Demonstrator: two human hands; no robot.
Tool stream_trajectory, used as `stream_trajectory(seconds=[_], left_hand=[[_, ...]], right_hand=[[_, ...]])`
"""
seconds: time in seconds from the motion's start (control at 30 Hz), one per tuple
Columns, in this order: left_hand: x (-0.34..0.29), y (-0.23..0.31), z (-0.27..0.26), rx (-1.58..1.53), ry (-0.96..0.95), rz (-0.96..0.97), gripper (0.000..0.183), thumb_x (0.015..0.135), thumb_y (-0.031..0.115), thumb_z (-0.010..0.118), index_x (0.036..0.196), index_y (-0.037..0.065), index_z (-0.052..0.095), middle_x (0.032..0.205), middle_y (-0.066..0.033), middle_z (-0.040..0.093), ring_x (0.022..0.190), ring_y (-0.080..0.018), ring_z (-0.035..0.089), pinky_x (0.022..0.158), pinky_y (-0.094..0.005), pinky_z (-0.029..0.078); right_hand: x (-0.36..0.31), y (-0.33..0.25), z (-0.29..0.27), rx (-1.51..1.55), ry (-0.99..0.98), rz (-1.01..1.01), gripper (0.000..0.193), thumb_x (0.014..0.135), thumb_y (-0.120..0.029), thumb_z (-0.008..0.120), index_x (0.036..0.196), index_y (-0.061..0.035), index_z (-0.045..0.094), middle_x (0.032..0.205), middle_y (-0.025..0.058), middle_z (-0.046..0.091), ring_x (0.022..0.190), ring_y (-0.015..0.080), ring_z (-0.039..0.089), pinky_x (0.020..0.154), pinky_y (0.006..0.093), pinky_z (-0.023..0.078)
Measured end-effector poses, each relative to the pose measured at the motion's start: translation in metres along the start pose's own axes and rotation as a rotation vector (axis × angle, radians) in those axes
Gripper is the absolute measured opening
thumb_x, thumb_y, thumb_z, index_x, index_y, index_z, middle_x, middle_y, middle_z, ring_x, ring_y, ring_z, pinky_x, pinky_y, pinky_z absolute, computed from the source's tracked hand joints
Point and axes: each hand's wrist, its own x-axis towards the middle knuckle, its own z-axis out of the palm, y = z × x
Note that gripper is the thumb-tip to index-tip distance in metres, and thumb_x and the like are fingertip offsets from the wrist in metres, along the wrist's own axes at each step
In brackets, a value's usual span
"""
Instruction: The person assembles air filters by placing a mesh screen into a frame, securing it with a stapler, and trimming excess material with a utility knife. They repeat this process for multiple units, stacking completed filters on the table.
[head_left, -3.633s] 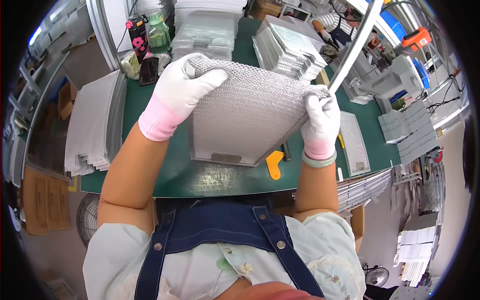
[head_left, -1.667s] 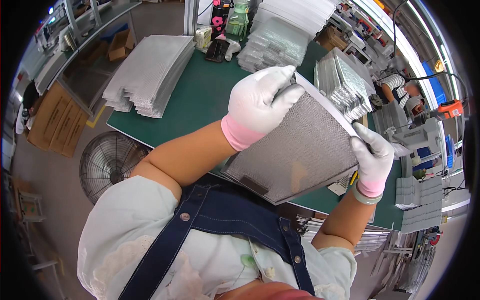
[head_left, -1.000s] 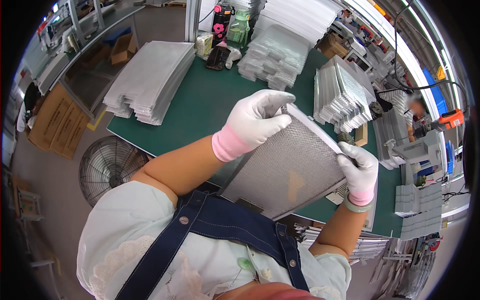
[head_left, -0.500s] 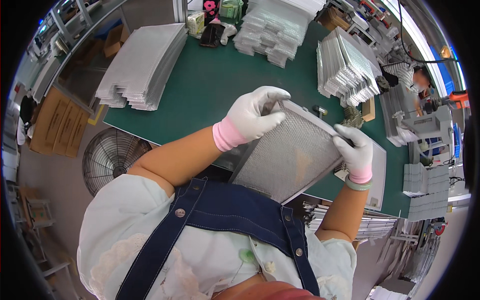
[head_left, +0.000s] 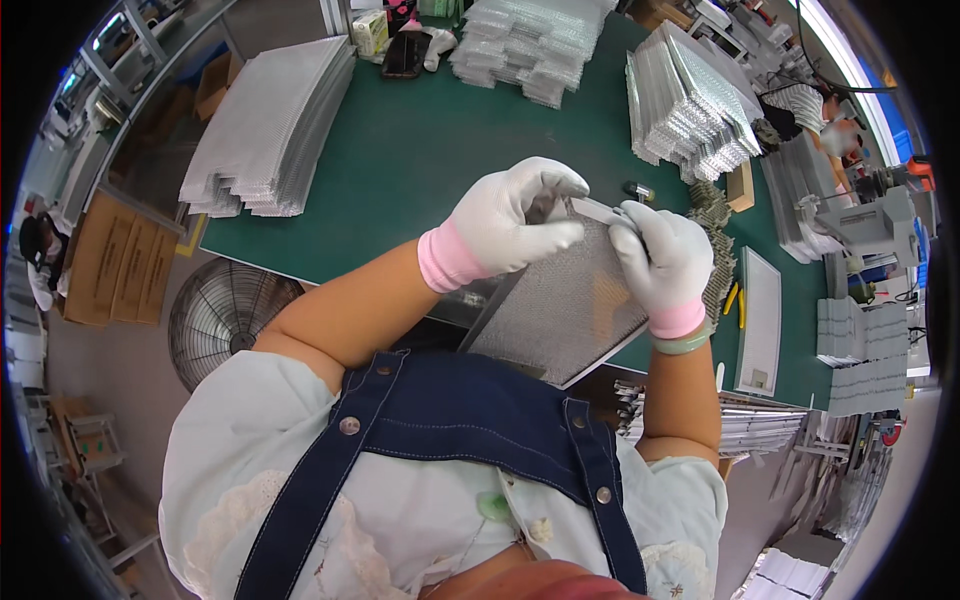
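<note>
A rectangular metal mesh filter panel with a thin pale frame stands tilted against the front of the green table, its lower end near my apron. My left hand, in a white glove with a pink cuff, curls fingers and thumb round its upper left corner. At the upper edge, the fingers and thumb of my right hand, gloved alike, close on the frame strip near that same corner. The right hand hides the panel's upper right corner.
On the green table stand stacks of mesh sheets at left, back and right. A small hammer, yellow-handled pliers and a framed panel lie rightward. A floor fan stands left. Another person sits far right.
My right hand has moved left along the panel's upper edge, from the right corner towards my left hand. The left hand keeps its place at the corner. The view has shifted slightly.
</note>
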Motion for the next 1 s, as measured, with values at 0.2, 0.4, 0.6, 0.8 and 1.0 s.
stream_trajectory(seconds=[0.2, 0.4, 0.6, 0.8, 1.0], left_hand=[[0.005, 0.008, -0.001, 0.85, 0.026, 0.046, 0.043, 0.086, 0.016, 0.074, 0.122, 0.002, 0.054, 0.111, -0.0127, 0.064, 0.095, -0.0193, 0.064, 0.081, -0.0327, 0.052], [-0.025, -0.028, 0.014, 0.471, 0.25, 0.162, 0.068, 0.091, 0.029, 0.065, 0.142, -0.007, 0.037, 0.137, -0.0306, 0.048, 0.125, -0.0402, 0.055, 0.105, -0.0385, 0.044], [-0.003, 0.03, 0.043, 0.754, 0.161, 0.482, 0.052, 0.095, 0.019, 0.055, 0.142, 0.001, 0.04, 0.104, -0.0227, 0.064, 0.091, -0.0428, 0.064, 0.08, -0.0452, 0.052], [0.068, 0.118, 0.046, 1.293, -0.287, 0.823, 0.048, 0.093, 0.037, 0.062, 0.126, 0.002, 0.056, 0.108, -0.0149, 0.065, 0.098, -0.0309, 0.064, 0.086, -0.0402, 0.05], [0.036, -0.02, 0.046, 1.2, -0.157, 0.651, 0.07, 0.064, 0.065, 0.076, 0.096, 0.004, 0.058, 0.106, -0.015, 0.059, 0.118, -0.0426, 0.051, 0.106, -0.0643, 0.03]], right_hand=[[-0.005, -0.006, 0.009, -0.13, -0.099, 0.091, 0.028, 0.088, -0.035, 0.069, 0.096, -0.008, 0.068, 0.066, 0.0085, 0.06, 0.059, 0.0277, 0.061, 0.054, 0.039, 0.045], [-0.011, 0.004, 0.001, -0.123, 0.009, 0.107, 0.026, 0.088, -0.032, 0.07, 0.097, -0.008, 0.069, 0.066, 0.0091, 0.06, 0.059, 0.0281, 0.061, 0.054, 0.0394, 0.045], [0.011, -0.019, -0.058, 0.121, 0.288, 0.111, 0.017, 0.088, -0.013, 0.073, 0.099, 0.0003, 0.072, 0.083, 0.0081, 0.072, 0.067, 0.0147, 0.064, 0.066, 0.0265, 0.05], [-0.019, -0.011, -0.071, 0.535, 0.652, 0.345, 0.026, 0.098, -0.012, 0.06, 0.118, 0.0044, 0.061, 0.094, 0.0011, 0.06, 0.081, 0.0071, 0.05, 0.071, 0.0209, 0.039], [-0.113, -0.02, 0.056, 0.508, 0.001, 0.412, 0.035, 0.089, -0.022, 0.069, 0.116, -0.0003, 0.063, 0.1, 0.0143, 0.065, 0.094, 0.0265, 0.065, 0.084, 0.0348, 0.051]])
